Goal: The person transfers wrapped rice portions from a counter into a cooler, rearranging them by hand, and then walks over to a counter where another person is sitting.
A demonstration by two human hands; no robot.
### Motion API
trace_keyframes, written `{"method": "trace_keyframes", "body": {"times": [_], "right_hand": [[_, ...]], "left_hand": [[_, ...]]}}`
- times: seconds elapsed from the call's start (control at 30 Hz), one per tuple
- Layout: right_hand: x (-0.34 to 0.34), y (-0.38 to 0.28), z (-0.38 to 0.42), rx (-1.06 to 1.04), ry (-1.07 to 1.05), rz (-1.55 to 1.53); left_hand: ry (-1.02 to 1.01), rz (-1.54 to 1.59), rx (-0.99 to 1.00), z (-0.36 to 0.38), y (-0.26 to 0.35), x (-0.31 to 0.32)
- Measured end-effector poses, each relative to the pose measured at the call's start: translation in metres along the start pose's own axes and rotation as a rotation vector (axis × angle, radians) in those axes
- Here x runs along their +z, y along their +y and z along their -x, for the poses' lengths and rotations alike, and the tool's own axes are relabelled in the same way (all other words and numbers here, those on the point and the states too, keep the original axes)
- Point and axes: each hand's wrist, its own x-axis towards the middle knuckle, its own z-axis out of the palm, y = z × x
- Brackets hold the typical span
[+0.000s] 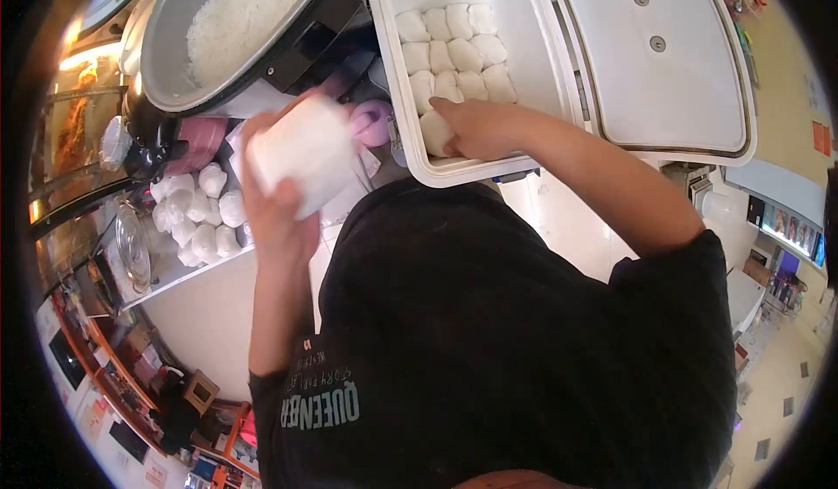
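My left hand (279,218) holds a white, flat-sided stack or packet (305,153), blurred by motion; what it is made of I cannot make out. My right hand (484,129) reaches into a white cooler box (532,17), its thumb and forefinger around a white wrapped bundle (436,133) in the near left corner. Rows of similar white bundles (439,55) line the bottom of the box. Up at the left, a large round cooker pot (164,61) holds white rice (253,17).
The cooler's lid (663,61) lies open to the right. Several knotted white bags (202,218) sit on the counter at left, beside a glass lid (133,249). A pink cup (374,124) stands between pot and cooler. Tiled floor (209,314) shows below.
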Motion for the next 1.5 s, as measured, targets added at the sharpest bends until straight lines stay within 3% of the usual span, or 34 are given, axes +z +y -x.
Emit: {"method": "trace_keyframes", "body": {"times": [0.1,0.17,0.23,0.3,0.37,0.43,0.57,0.63,0.73,0.83,0.9,1.0,1.1,1.2,1.23,1.33,1.43,1.5], "right_hand": [[0.001,0.002,-0.002,0.015,-0.029,0.027],[0.002,0.003,0.010,-0.028,-0.001,0.013],[0.004,0.002,0.021,-0.084,0.048,-0.015],[0.014,0.000,0.030,-0.154,0.099,-0.070],[0.015,-0.002,0.036,-0.169,0.075,-0.053],[0.007,-0.002,0.052,-0.204,-0.005,-0.030],[0.013,0.033,0.097,-0.261,0.329,-0.210],[-0.004,0.048,0.110,-0.190,0.441,-0.409],[0.005,0.063,0.078,-0.207,0.873,-0.267],[-0.004,0.046,0.057,0.050,0.473,-0.041],[-0.003,0.048,0.037,0.020,0.430,-0.077],[0.000,0.059,0.011,0.004,0.302,-0.124],[-0.008,0.056,0.011,0.004,0.169,-0.181],[-0.014,0.039,0.016,0.049,0.050,-0.238],[-0.014,0.035,0.016,0.073,0.014,-0.258],[-0.011,0.038,0.009,0.070,-0.015,-0.385],[0.000,0.073,-0.019,-0.115,0.109,-0.178],[-0.009,0.050,0.004,0.029,0.144,-0.257]], "left_hand": [[-0.223,-0.364,0.057,-0.053,-0.007,0.061],[-0.351,-0.827,-0.061,-0.087,-0.008,0.089],[-0.620,-1.094,-0.134,-0.126,-0.030,0.106],[-0.947,-1.286,-0.028,-0.158,-0.074,0.108],[-1.325,-1.328,-0.154,-0.174,-0.102,0.114],[-1.566,-1.358,-0.175,-0.170,-0.134,0.115],[-1.975,-1.300,-0.346,-0.160,-0.149,0.137],[-1.941,-1.431,-0.372,-0.151,-0.146,0.145],[-1.899,-1.370,-0.406,-0.147,-0.144,0.142],[-1.701,-1.441,-0.504,-0.151,-0.105,0.146],[-1.586,-1.476,-0.519,-0.160,-0.091,0.132],[-1.494,-1.009,-0.314,-0.170,-0.106,0.096],[-1.368,-1.624,-0.342,-0.160,-0.083,0.111],[-1.385,-1.807,-0.531,-0.153,-0.074,0.118],[-1.431,-1.794,-0.512,-0.150,-0.074,0.118],[-1.534,-1.766,-0.462,-0.147,-0.079,0.116],[-1.548,-1.735,-0.435,-0.150,-0.097,0.106],[-1.535,-1.676,-0.419,-0.150,-0.099,0.101]]}}
